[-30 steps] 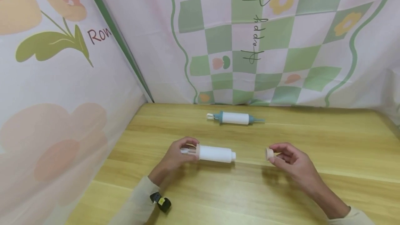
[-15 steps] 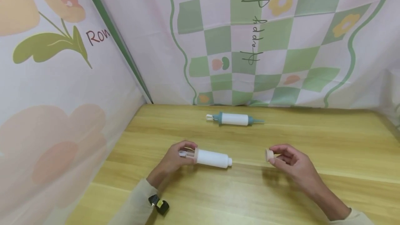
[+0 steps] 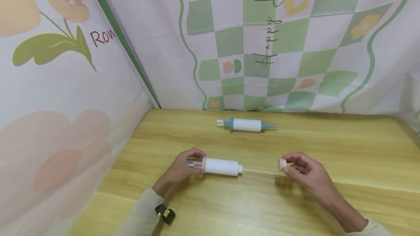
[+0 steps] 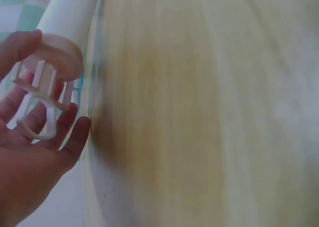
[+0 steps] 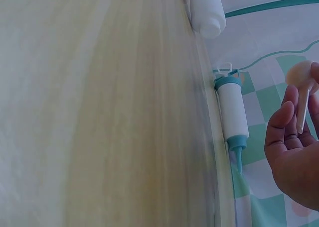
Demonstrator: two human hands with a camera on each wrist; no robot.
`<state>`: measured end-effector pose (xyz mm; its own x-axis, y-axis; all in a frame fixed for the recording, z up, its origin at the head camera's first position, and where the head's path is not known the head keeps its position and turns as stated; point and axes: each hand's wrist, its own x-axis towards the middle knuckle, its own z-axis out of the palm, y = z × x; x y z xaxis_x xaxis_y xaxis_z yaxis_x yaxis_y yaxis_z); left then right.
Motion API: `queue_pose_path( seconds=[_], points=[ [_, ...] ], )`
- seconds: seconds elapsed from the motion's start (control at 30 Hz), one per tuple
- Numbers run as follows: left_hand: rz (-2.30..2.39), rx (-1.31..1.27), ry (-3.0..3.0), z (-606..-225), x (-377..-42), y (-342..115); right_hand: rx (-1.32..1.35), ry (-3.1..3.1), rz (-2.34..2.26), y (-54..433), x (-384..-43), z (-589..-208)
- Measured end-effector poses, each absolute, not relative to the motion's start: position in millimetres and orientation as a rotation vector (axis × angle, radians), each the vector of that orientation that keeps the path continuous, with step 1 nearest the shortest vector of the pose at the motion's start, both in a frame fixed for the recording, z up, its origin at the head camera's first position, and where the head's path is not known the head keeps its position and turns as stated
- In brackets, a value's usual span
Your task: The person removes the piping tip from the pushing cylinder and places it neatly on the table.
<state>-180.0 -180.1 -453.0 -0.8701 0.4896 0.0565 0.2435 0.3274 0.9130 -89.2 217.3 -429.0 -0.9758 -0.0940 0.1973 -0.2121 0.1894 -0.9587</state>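
Left hand (image 3: 180, 167) grips a smooth white cylinder (image 3: 221, 166) by its ringed end; right hand (image 3: 308, 172) pinches a beige spouted cap (image 3: 282, 164). Beyond both, a teal-ended tube (image 3: 247, 125) lies on the wood-grained table (image 3: 249, 207).

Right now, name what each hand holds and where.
Left hand: white tube, by its beige collar. Right hand: beige nozzle cap, by its wide end.

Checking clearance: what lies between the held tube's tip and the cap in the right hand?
In the head view, only bare table shows between the held tube and cap; the teal-ended tube lies farther back, outside that stretch.
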Motion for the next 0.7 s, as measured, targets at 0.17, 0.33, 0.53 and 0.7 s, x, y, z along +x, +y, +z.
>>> queue_pose_path(
  seconds=[0.17,0.33,0.53,0.7],
  points=[
    [1.546,0.677,2.35,-452.6,-180.5,-181.7,0.3,-2.358,1.918,216.4,-89.5,-429.8],
    [1.538,0.674,2.34,-452.4,-179.3,-183.1,0.307,-2.352,1.941,215.1,-90.6,-429.8],
    [1.536,0.676,2.34,-454.0,-178.8,-183.1,0.304,-2.356,1.937,213.0,-91.2,-429.5],
    [1.52,0.672,2.341,-451.5,-178.5,-183.7,0.288,-2.37,1.912,211.7,-90.1,-429.7]
  ],
)
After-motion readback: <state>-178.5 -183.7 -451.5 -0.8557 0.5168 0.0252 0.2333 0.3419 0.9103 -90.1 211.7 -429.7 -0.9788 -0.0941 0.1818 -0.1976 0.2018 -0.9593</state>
